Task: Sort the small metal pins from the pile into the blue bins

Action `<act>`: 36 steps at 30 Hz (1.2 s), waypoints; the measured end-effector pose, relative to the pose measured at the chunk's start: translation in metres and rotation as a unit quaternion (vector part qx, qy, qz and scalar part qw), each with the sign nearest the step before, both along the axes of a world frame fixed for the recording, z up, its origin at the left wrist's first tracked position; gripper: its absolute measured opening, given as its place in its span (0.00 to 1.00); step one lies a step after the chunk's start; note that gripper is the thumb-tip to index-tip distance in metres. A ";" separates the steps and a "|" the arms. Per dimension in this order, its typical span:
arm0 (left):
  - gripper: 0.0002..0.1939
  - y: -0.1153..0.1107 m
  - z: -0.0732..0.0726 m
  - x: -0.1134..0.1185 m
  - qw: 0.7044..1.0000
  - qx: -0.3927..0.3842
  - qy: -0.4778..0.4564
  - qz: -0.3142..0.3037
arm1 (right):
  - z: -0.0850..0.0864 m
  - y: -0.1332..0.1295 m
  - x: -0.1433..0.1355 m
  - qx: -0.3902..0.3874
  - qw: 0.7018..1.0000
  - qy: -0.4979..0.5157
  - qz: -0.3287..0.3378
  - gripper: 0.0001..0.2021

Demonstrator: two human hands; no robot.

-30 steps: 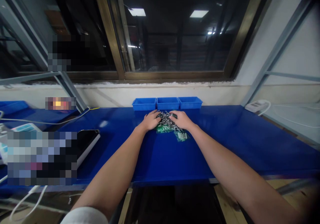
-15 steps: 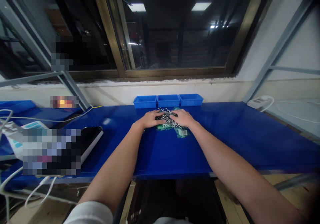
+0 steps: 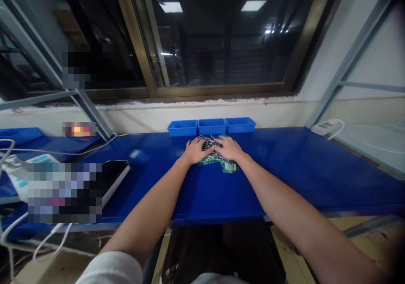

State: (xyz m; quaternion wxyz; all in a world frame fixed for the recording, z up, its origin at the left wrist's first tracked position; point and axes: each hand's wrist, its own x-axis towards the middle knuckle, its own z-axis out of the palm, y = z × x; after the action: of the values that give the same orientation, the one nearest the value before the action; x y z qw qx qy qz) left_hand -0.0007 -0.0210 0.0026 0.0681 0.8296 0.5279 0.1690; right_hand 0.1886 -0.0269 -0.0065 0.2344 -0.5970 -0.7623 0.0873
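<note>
A heap of small shiny metal pieces, perhaps screws (image 3: 209,145), lies on the blue table (image 3: 215,195). On its left side rests my left hand (image 3: 196,150), fingers spread and curved over the pieces. My right hand (image 3: 229,147) covers the right side in the same way, fingers apart. The two thumbs nearly meet over the near part of the heap. Green-tinted clear plastic bags (image 3: 229,166) with small pale pieces inside stick out under the heap on the near side. My palms hide part of the heap.
Three blue bins (image 3: 211,126) stand in a row behind the heap, against the wall. At the left lies a dark-screened device (image 3: 115,172) with white cables. A white power strip (image 3: 325,126) sits at the table's far right corner. Metal frame posts rise on both sides.
My left hand has moved right, over the heap, and its thumb has come close to the right thumb. My right hand has stayed nearly in place. The heap looks narrower between my hands.
</note>
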 end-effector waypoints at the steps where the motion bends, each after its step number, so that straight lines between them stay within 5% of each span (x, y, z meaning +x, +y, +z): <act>1: 0.28 0.000 0.000 0.003 1.000 0.006 -0.007 0.003 | 0.000 0.001 0.000 0.004 1.000 0.004 0.003 0.25; 5: 0.21 0.002 0.007 0.002 0.999 -0.029 -0.031 -0.011 | 0.000 0.004 0.005 0.041 0.998 0.040 0.025 0.15; 11: 0.26 0.005 0.019 -0.019 0.996 -0.050 -0.061 -0.046 | -0.001 0.005 0.012 0.065 0.995 0.071 0.017 0.11; 16: 0.19 0.023 0.018 -0.040 0.982 0.010 -0.174 0.079 | 0.002 0.004 0.011 0.115 0.989 0.091 -0.015 0.16; 21: 0.15 0.038 0.014 -0.056 0.969 -0.034 -0.116 0.214 | 0.007 0.001 0.009 0.133 0.988 0.083 -0.010 0.15; 30: 0.25 0.048 0.004 -0.048 0.968 -0.085 -0.064 0.228 | 0.007 0.000 0.006 0.090 0.994 0.065 -0.002 0.13; 36: 0.15 0.059 -0.002 -0.048 0.967 -0.106 -0.104 0.208 | 0.009 0.000 0.005 0.076 0.995 0.060 0.001 0.13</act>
State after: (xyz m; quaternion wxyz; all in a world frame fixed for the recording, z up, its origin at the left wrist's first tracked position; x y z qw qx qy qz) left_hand -0.0489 0.0381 0.0008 0.1735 0.6677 0.6936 0.2074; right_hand 0.1936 -0.0273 0.0022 0.3244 -0.5702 -0.7520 0.0648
